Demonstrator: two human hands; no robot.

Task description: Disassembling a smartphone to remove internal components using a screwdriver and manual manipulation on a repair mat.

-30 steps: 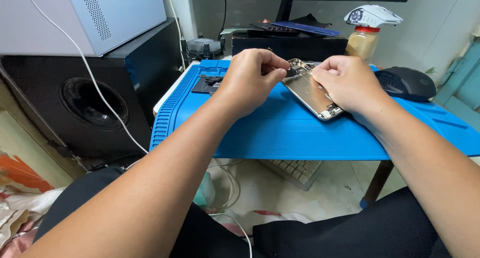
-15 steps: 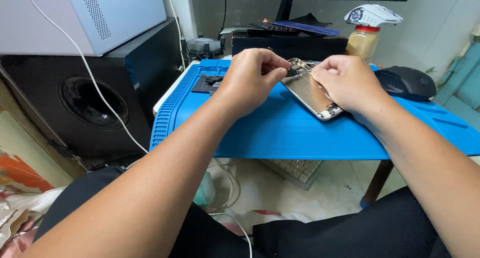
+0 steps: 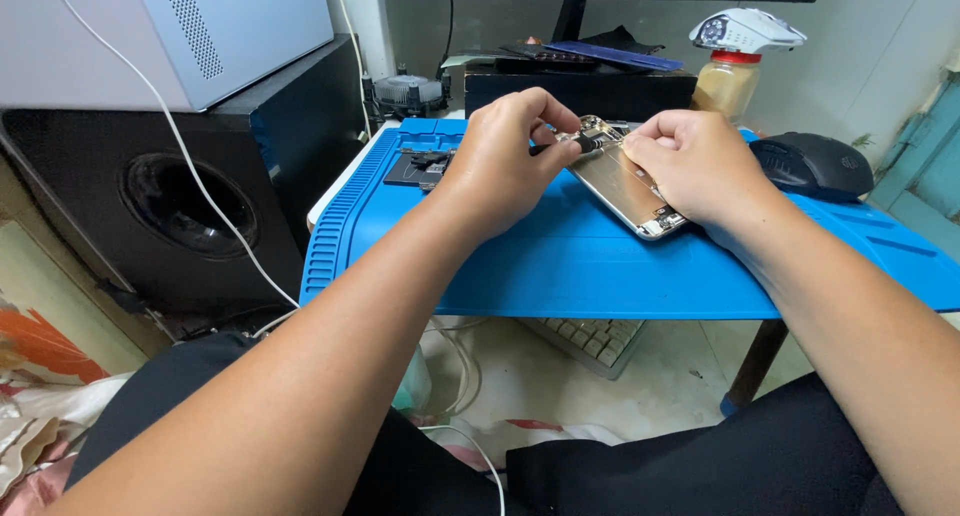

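While the opened smartphone [image 3: 625,181] lies flat on the blue silicone repair mat [image 3: 600,256], near the mat's far middle, the person bends both hands over its upper end. The left hand [image 3: 500,161] has its thumb and forefinger pressed together around a slim dark tool [image 3: 570,146], seemingly a small screwdriver, whose tip reaches toward the exposed parts at the phone's far end; the other fingers curl loosely under the palm. The right hand [image 3: 695,166] rests on the phone's right edge, its fingers [image 3: 640,141] drawn close together and apparently pinching something very small at the same spot, though what they hold is too tiny to tell. Judging by how things lie, the work is partway through: the phone's inside is already laid bare, showing a metal plate and small components, and a dark tray of small parts [image 3: 420,166] sits on the mat just to the left of the left hand, which suggests pieces have come out. What is left appears to be the fine work at the top end, and the phone is not closed up. Its long axis runs diagonally, from the far left by the tool's tip to the near right under the right hand's wrist, with the end under work pointing away from the person and leftward. Behind the mat stand a black computer mouse [image 3: 815,166], a jar with a red lid [image 3: 728,84] and the foot of a monitor [image 3: 570,21].
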